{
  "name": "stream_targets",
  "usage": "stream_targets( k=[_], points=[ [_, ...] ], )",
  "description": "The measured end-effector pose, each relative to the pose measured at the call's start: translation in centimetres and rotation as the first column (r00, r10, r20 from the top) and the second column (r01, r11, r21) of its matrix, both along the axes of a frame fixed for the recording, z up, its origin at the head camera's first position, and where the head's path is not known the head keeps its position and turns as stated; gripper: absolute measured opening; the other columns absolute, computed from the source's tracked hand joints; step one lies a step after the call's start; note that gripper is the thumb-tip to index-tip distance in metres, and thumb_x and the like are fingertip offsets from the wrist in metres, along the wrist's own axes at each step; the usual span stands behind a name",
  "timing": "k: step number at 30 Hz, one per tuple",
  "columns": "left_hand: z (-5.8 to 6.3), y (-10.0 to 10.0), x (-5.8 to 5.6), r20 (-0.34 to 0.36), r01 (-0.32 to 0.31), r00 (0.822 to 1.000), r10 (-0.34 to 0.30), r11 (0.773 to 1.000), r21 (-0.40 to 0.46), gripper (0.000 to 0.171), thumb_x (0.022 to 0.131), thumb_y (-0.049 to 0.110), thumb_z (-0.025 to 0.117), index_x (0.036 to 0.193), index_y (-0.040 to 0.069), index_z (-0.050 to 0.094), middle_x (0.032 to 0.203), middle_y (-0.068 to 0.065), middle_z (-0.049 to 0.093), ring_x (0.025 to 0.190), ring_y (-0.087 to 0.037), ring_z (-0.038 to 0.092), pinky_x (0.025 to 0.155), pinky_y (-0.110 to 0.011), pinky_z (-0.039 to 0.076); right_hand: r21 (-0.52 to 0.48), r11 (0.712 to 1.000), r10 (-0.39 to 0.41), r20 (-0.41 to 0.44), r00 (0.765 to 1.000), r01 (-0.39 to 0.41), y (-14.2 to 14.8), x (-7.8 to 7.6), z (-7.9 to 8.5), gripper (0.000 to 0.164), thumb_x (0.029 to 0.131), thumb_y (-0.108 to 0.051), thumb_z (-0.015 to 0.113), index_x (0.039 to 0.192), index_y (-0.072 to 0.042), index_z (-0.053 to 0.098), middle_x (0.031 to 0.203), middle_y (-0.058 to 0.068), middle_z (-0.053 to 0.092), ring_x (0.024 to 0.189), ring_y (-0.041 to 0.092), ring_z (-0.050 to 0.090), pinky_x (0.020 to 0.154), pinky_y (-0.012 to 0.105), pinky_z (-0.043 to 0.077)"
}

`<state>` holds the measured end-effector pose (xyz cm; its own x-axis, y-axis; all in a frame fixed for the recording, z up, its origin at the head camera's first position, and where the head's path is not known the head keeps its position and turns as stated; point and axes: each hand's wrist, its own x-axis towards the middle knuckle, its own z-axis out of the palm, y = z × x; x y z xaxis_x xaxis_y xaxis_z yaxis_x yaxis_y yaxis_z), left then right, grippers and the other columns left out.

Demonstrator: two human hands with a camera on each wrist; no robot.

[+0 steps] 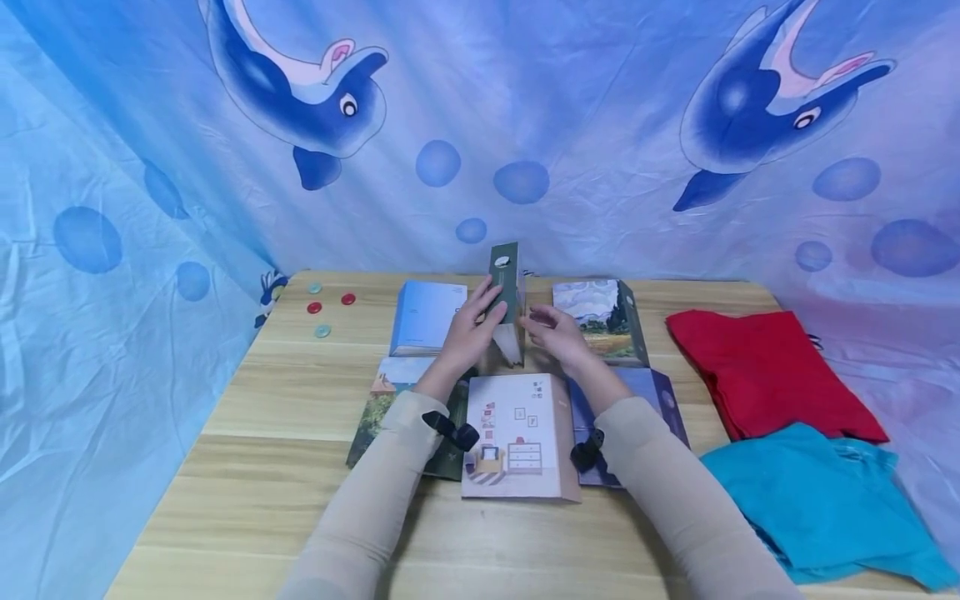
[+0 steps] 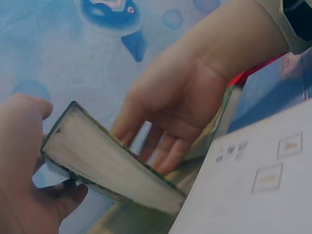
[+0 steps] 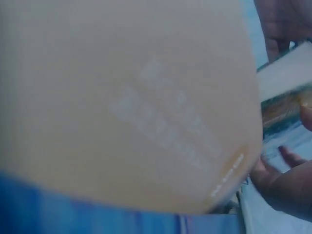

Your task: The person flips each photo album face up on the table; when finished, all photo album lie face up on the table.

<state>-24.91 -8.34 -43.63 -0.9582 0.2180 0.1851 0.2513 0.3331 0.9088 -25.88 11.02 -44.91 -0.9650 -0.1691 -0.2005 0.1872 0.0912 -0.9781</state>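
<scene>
A thick book with a dark green spine point(image 1: 506, 287) stands on end near the back of the table, its pages fanned slightly at the bottom. My left hand point(image 1: 468, 332) grips it at the spine, with the thumb and fingers on either side in the left wrist view. On the other side, my right hand point(image 1: 557, 335) has its fingers loosely bent beside the cover. The book's page block point(image 2: 107, 158) faces the left wrist camera. Just in front lies a pale book with a room drawing point(image 1: 517, 433); its spine side point(image 3: 122, 112) fills much of the right wrist view.
Around the hands lie a light blue book point(image 1: 429, 321), a landscape-painting book point(image 1: 596, 312), a green-covered book point(image 1: 375, 417) and a purple-blue book point(image 1: 671, 408). Red cloth point(image 1: 780, 375) and teal cloth point(image 1: 832, 500) are at right. Several small discs point(image 1: 322, 331) sit back left.
</scene>
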Motion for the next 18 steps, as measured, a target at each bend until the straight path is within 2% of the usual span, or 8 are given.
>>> stream_targets(
  k=[3, 5, 7, 8, 11, 14, 15, 18],
  points=[
    [-0.4, -0.6, -0.1, 0.045, -0.049, 0.998, 0.048, 0.999, 0.01, 0.062, 0.106, 0.051, 0.045, 0.158, 0.017, 0.038, 0.168, 0.001, 0.021, 0.153, -0.023, 0.022, 0.12, -0.045, 0.029, 0.106, 0.993, 0.047, 0.04, 0.998, -0.051, 0.4, -0.1, -0.3, 0.067, 0.102, -0.032, 0.062, 0.157, -0.005, 0.034, 0.158, 0.021, 0.035, 0.143, 0.037, 0.038, 0.115, 0.049, 0.038],
    [-0.8, -0.8, -0.1, 0.119, -0.073, 0.99, 0.069, 0.997, 0.029, 0.066, 0.105, 0.054, 0.045, 0.159, 0.019, 0.035, 0.168, 0.001, 0.022, 0.153, -0.024, 0.022, 0.121, -0.045, 0.028, 0.143, 0.987, 0.061, 0.059, 0.996, -0.069, 0.6, -0.1, -0.4, 0.071, 0.102, -0.037, 0.061, 0.159, -0.008, 0.03, 0.162, 0.02, 0.03, 0.147, 0.037, 0.031, 0.118, 0.05, 0.033],
    [-1.2, -1.0, 0.0, 0.206, -0.077, 0.976, 0.066, 0.996, 0.043, 0.069, 0.104, 0.058, 0.044, 0.161, 0.022, 0.03, 0.167, 0.0, 0.023, 0.152, -0.025, 0.024, 0.12, -0.046, 0.028, 0.152, 0.986, 0.063, 0.067, 0.996, -0.072, 0.8, 0.0, -0.4, 0.073, 0.102, -0.039, 0.061, 0.161, -0.01, 0.028, 0.164, 0.019, 0.025, 0.15, 0.036, 0.026, 0.12, 0.052, 0.028],
    [-1.4, -1.0, 0.0, 0.244, -0.072, 0.968, 0.059, 0.996, 0.044, 0.07, 0.103, 0.058, 0.044, 0.162, 0.023, 0.028, 0.164, -0.005, 0.029, 0.146, -0.027, 0.035, 0.118, -0.047, 0.033, 0.149, 0.986, 0.062, 0.071, 0.996, -0.071, 0.9, 0.1, -0.3, 0.074, 0.102, -0.04, 0.061, 0.161, -0.011, 0.027, 0.165, 0.018, 0.022, 0.151, 0.035, 0.023, 0.12, 0.052, 0.026],
    [-2.0, -1.1, 0.1, 0.317, -0.072, 0.947, 0.057, 0.997, 0.037, 0.077, 0.101, 0.062, 0.044, 0.163, 0.021, 0.022, 0.163, -0.009, 0.031, 0.144, -0.031, 0.037, 0.117, -0.05, 0.033, 0.136, 0.988, 0.067, 0.073, 0.995, -0.076, 1.0, 0.3, -0.1, 0.076, 0.101, -0.041, 0.061, 0.162, -0.012, 0.025, 0.168, 0.016, 0.015, 0.153, 0.034, 0.017, 0.122, 0.052, 0.024],
    [-2.3, -1.1, 0.0, 0.336, -0.067, 0.94, 0.06, 0.998, 0.009, 0.084, 0.1, 0.065, 0.043, 0.164, 0.016, 0.018, 0.164, -0.012, 0.027, 0.147, -0.032, 0.033, 0.119, -0.053, 0.028, 0.14, 0.986, 0.08, 0.073, 0.994, -0.09, 1.0, 0.5, 0.0, 0.077, 0.101, -0.042, 0.06, 0.162, -0.011, 0.023, 0.168, 0.016, 0.012, 0.154, 0.033, 0.013, 0.122, 0.053, 0.021],
    [-2.3, -1.1, -0.1, 0.341, -0.067, 0.938, 0.062, 0.998, 0.001, 0.086, 0.1, 0.065, 0.044, 0.164, 0.015, 0.017, 0.168, -0.008, 0.019, 0.153, -0.03, 0.02, 0.122, -0.053, 0.022, 0.144, 0.985, 0.086, 0.074, 0.993, -0.096, 1.0, 0.6, 0.0, 0.078, 0.101, -0.043, 0.06, 0.162, -0.011, 0.022, 0.169, 0.015, 0.011, 0.154, 0.033, 0.012, 0.122, 0.053, 0.021],
    [-2.2, -1.1, -0.2, 0.362, -0.054, 0.93, 0.063, 0.998, -0.035, 0.087, 0.1, 0.064, 0.045, 0.164, 0.014, 0.013, 0.17, -0.006, 0.013, 0.154, -0.028, 0.013, 0.123, -0.053, 0.017, 0.163, 0.98, 0.101, 0.075, 0.992, -0.112, 1.1, 0.7, 0.0, 0.08, 0.101, -0.046, 0.059, 0.162, -0.012, 0.021, 0.169, 0.015, 0.011, 0.154, 0.033, 0.012, 0.122, 0.054, 0.02]
  ],
)
